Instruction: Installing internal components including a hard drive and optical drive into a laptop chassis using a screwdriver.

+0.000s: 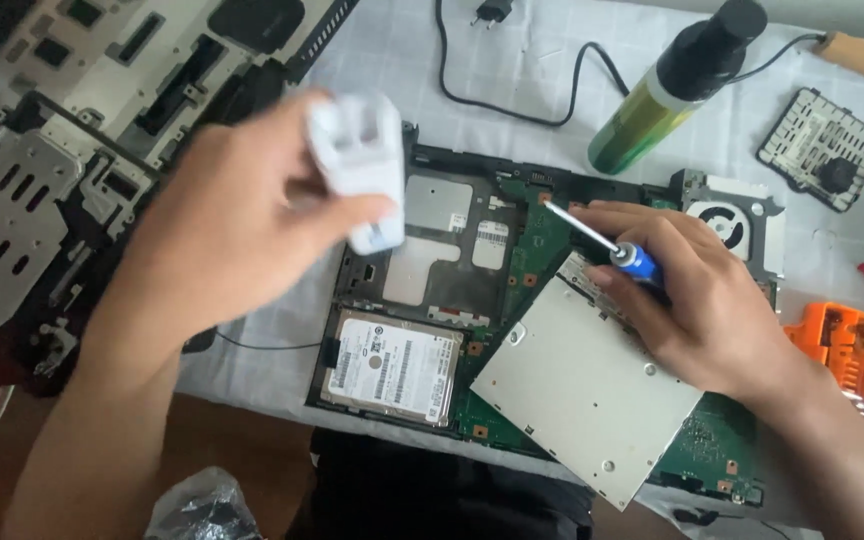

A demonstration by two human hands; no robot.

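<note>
Laptop base (432, 240) lies stripped, hard drive (390, 365) and motherboard (542, 250) exposed; right hand (712, 300) grips a screwdriver (602, 245) on a remaining screw, left hand (242, 220) clasping a blurred white object (362, 165).

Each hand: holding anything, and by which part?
Left hand holds a small white plastic part, pinched at its lower end. Right hand holds a screwdriver by its blue handle, tip down on the green circuit board.
</note>
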